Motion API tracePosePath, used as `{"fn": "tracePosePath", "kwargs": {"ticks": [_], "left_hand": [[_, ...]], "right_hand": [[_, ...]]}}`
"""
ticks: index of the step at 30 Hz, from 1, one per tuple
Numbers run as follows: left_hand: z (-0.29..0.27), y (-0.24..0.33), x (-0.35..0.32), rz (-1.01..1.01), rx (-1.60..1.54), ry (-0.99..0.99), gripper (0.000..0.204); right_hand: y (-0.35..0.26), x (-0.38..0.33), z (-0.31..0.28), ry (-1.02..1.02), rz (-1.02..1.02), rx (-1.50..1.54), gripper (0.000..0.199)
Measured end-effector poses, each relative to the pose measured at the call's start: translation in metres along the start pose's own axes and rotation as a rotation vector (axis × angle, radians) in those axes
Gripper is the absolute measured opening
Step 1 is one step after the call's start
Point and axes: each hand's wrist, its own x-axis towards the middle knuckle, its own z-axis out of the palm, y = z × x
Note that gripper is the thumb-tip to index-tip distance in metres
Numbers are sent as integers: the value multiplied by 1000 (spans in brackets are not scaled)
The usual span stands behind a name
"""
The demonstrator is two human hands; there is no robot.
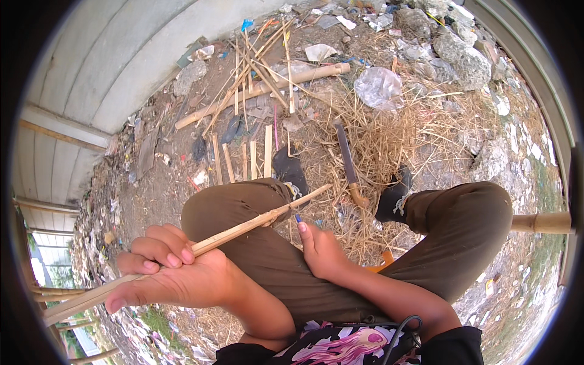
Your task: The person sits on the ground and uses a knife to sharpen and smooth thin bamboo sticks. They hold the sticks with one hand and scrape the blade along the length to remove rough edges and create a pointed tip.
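My left hand [176, 274] is closed round a long split bamboo stick [261, 219]. The stick slants from the lower left, across the palm, up over my left knee, and small knots show along it. Close to its far half, my right hand [325, 252] is curled with the thumb up, slightly blurred. A small blue tip [298, 218] pokes out above that thumb; the rest of what it belongs to is hidden in the fist. Between my feet lies a blade [345, 149], dark and long, with a curved wooden handle [359, 196].
Several short bamboo strips [267, 151] lie in a row beyond my left knee. Farther off, thin sticks [264, 70] cross over a thick bamboo pole [319, 74]. Dry straw [389, 143], a clear plastic bag [378, 89] and rubble [462, 61] cover the ground. A wall [115, 61] stands left.
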Motion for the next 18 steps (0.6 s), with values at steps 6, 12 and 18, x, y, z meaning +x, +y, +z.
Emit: {"fn": "tracePosePath", "kwargs": {"ticks": [6,12,18], "left_hand": [[11,5,-9,51,117,74,63],[14,5,-11,41,98,67,63],[12,7,-14,56,96,-9,63]], "right_hand": [[16,33,-19,17,147,-69,57],[4,14,-12,57,-58,25,56],[18,31,-19,28,144,29,61]]}}
